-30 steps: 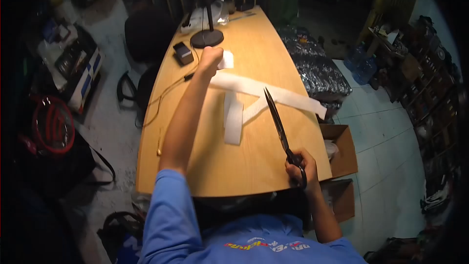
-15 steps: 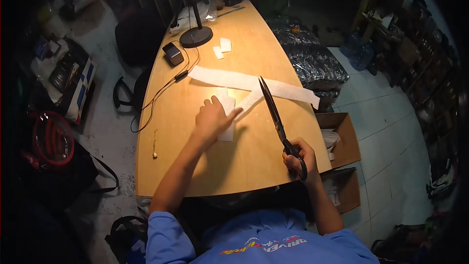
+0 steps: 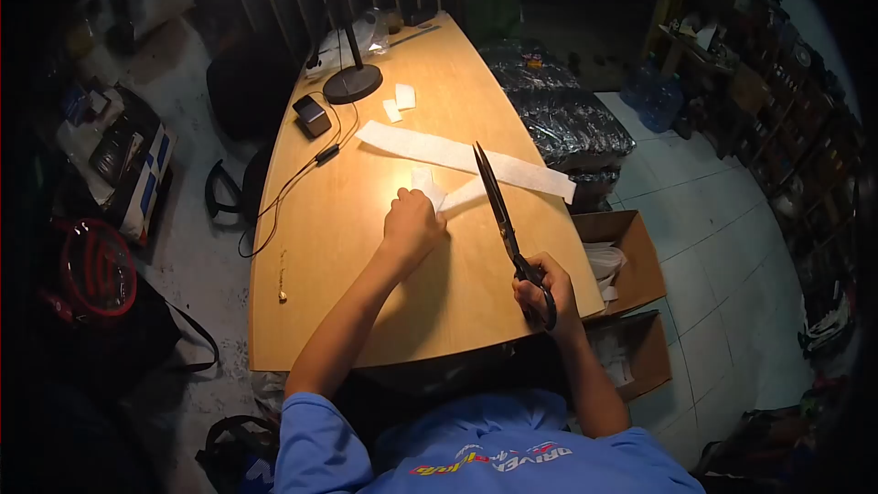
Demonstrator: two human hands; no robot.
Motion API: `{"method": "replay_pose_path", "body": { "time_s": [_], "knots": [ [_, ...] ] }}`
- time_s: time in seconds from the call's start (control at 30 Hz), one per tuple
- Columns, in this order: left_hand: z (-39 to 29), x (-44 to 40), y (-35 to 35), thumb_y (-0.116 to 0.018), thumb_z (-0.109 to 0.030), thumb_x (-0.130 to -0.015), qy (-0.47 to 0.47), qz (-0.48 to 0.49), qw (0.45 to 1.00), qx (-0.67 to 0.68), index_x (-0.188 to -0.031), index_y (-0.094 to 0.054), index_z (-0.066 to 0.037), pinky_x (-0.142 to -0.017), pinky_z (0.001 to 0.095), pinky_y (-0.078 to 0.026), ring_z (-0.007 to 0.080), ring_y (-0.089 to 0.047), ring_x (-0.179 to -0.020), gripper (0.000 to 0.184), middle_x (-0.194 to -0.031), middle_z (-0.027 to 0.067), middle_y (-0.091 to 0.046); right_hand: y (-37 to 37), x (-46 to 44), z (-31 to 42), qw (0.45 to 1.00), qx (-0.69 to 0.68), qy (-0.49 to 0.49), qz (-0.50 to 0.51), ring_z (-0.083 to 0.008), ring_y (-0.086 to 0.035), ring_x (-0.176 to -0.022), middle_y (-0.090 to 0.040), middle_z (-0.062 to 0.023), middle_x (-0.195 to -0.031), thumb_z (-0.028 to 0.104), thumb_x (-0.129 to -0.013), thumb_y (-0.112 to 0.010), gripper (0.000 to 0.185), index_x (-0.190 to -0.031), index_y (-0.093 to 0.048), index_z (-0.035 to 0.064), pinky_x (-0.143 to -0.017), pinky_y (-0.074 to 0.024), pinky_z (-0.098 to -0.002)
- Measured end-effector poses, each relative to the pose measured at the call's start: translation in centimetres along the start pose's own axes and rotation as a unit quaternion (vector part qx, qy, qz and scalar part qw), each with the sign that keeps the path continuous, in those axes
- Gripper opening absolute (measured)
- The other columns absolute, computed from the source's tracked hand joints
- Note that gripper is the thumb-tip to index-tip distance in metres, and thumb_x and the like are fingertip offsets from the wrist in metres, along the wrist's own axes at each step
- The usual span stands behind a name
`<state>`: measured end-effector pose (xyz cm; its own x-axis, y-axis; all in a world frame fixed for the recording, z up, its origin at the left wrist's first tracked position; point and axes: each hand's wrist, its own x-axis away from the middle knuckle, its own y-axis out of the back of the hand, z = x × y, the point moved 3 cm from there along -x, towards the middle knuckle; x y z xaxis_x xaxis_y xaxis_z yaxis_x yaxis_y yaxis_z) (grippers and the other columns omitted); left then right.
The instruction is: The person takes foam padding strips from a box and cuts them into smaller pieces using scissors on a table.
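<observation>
My left hand point(image 3: 413, 227) is closed over the table, its fingers pinching white strip pieces; a narrow white strip point(image 3: 465, 196) runs from it toward the upper right. Another white piece point(image 3: 423, 180) shows just beyond the fingertips, mostly covered by the hand. A long white strip point(image 3: 439, 149) lies slantwise across the tabletop, meeting the narrow one. In my right hand point(image 3: 546, 295), near the table's right edge, are large black scissors point(image 3: 494, 201), wrapped by the fingers at the handles. Their blades point away from me, nearly together, and pass in front of the strips.
Two small white pieces point(image 3: 405, 96) lie near the black stand's round base point(image 3: 353, 84). A dark box-shaped device point(image 3: 312, 116) and a cable point(image 3: 326, 155) are at the left. Cardboard boxes point(image 3: 640, 256) and black-wrapped bundles point(image 3: 558, 110) stand right of the table point(image 3: 366, 329).
My left fingers have closed in over the white pieces, and the lower end of the piece under that hand is no longer visible. My right hand still holds the scissors. The view has shifted slightly.
</observation>
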<state>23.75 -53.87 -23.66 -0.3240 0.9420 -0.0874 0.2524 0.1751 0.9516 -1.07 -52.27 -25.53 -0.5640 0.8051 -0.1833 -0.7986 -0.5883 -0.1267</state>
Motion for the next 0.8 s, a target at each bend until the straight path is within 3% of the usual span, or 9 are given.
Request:
{"method": "replay_pose_path", "body": {
  "time_s": [0.2, 0.3, 0.33, 0.4, 0.43, 0.47, 0.5, 0.67, 0.8],
  "knots": [
    [2.5, 3.4, 0.1, -0.062, -0.016, -0.079, -0.01, -0.084, 0.996, -0.015, -0.086, -0.055, 0.01, -0.071, 0.0442, -0.053, 0.0412, -0.061, -0.077, 0.028, -0.091, 0.0284, -0.058, -0.1, 0.0, 0.2, 1.0, 0.01, -0.001, 0.008, -0.0027, -0.042, -0.055, -0.047, 0.004, -0.065, 0.032, -0.084, -0.071, 0.042, -0.101, -0.052, -0.0013, -0.049, -0.0336, -0.0197],
    [5.1, 5.2, 2.5, -0.057, -0.014, -0.082, 0.024, -0.055, 0.997, 0.045, -0.09, -0.056, 0.01, -0.066, 0.0404, -0.053, 0.0356, -0.064, -0.074, 0.025, -0.092, 0.0255, -0.061, -0.3, -0.2, 0.4, 0.995, 0.099, -0.007, 0.001, -0.0067, -0.048, -0.053, -0.05, 0.002, -0.063, 0.032, -0.081, -0.073, 0.041, -0.097, -0.054, -0.0001, -0.048, -0.0367, -0.0229],
    [6.2, 6.2, 3.7, -0.054, -0.015, -0.084, 0.07, -0.045, 0.981, 0.173, -0.094, -0.056, 0.01, -0.064, 0.0385, -0.053, 0.0331, -0.064, -0.075, 0.027, -0.093, 0.024, -0.061, -0.5, -0.4, 0.6, 0.99, 0.14, -0.009, 0.0, -0.0088, -0.051, -0.052, -0.052, 0.0009, -0.063, 0.032, -0.079, -0.075, 0.041, -0.096, -0.055, 0.0003, -0.048, -0.0382, -0.0244],
    [8.1, 8.5, 5.4, -0.05, -0.016, -0.086, 0.158, -0.029, 0.894, 0.418, -0.102, -0.055, 0.01, -0.06, 0.0346, -0.052, 0.028, -0.066, -0.075, 0.031, -0.095, 0.021, -0.063, -1.6, -1.1, 2.3, 0.947, 0.316, 0.046, 0.013, -0.0166, -0.057, -0.054, -0.055, -0.0036, -0.063, 0.032, -0.076, -0.077, 0.04, -0.091, -0.055, 0.0012, -0.05, -0.0425, -0.0298],
    [8.6, 9.2, 5.5, -0.049, -0.018, -0.087, 0.133, -0.035, 0.848, 0.511, -0.107, -0.053, 0.01, -0.059, 0.033, -0.052, 0.0263, -0.066, -0.076, 0.035, -0.096, 0.0202, -0.063, -2.4, -1.5, 3.3, 0.914, 0.399, 0.075, 0.02, -0.0205, -0.06, -0.055, -0.057, -0.0059, -0.063, 0.031, -0.074, -0.077, 0.04, -0.089, -0.055, 0.0017, -0.051, -0.0446, -0.0325],
    [9.2, 9.9, 5.5, -0.048, -0.019, -0.088, 0.106, -0.042, 0.792, 0.599, -0.113, -0.051, 0.01, -0.058, 0.0313, -0.051, 0.0245, -0.066, -0.077, 0.038, -0.096, 0.0194, -0.063, -2.9, -2.1, 3.6, 0.892, 0.447, 0.057, 0.04, -0.0306, -0.062, -0.061, -0.06, -0.0119, -0.065, 0.032, -0.073, -0.077, 0.041, -0.087, -0.053, 0.0025, -0.056, -0.0478, -0.04],
    [9.7, 10.6, 5.7, -0.046, -0.021, -0.088, 0.076, -0.049, 0.727, 0.68, -0.118, -0.048, 0.009, -0.057, 0.0296, -0.05, 0.0228, -0.066, -0.078, 0.042, -0.097, 0.0186, -0.062, -3.6, -2.6, 3.5, 0.876, 0.474, 0.07, 0.049, -0.0313, -0.062, -0.061, -0.06, -0.0123, -0.065, 0.033, -0.073, -0.077, 0.041, -0.087, -0.053, 0.0027, -0.056, -0.048, -0.0409],
    [8.1, 12.7, 5.8, -0.05, -0.026, -0.085, 0.053, -0.017, 0.634, 0.772, -0.126, -0.041, 0.008, -0.062, 0.031, -0.05, 0.0277, -0.064, -0.086, 0.054, -0.106, 0.022, -0.059, -5.8, -4.6, 2.8, 0.809, 0.571, 0.098, 0.101, -0.0331, -0.062, -0.063, -0.061, -0.0128, -0.068, 0.034, -0.073, -0.075, 0.043, -0.094, -0.054, 0.0027, -0.059, -0.0482, -0.0418],
    [6.7, 13.2, 5.9, -0.05, -0.026, -0.085, 0.04, -0.009, 0.642, 0.765, -0.125, -0.042, 0.008, -0.063, 0.031, -0.05, 0.0277, -0.064, -0.087, 0.053, -0.106, 0.0218, -0.059, -6.7, -4.5, 2.6, 0.789, 0.595, 0.092, 0.121, -0.034, -0.061, -0.072, -0.062, -0.0153, -0.076, 0.034, -0.074, -0.074, 0.047, -0.101, -0.055, 0.0006, -0.066, -0.0479, -0.0419]
  ]
}}
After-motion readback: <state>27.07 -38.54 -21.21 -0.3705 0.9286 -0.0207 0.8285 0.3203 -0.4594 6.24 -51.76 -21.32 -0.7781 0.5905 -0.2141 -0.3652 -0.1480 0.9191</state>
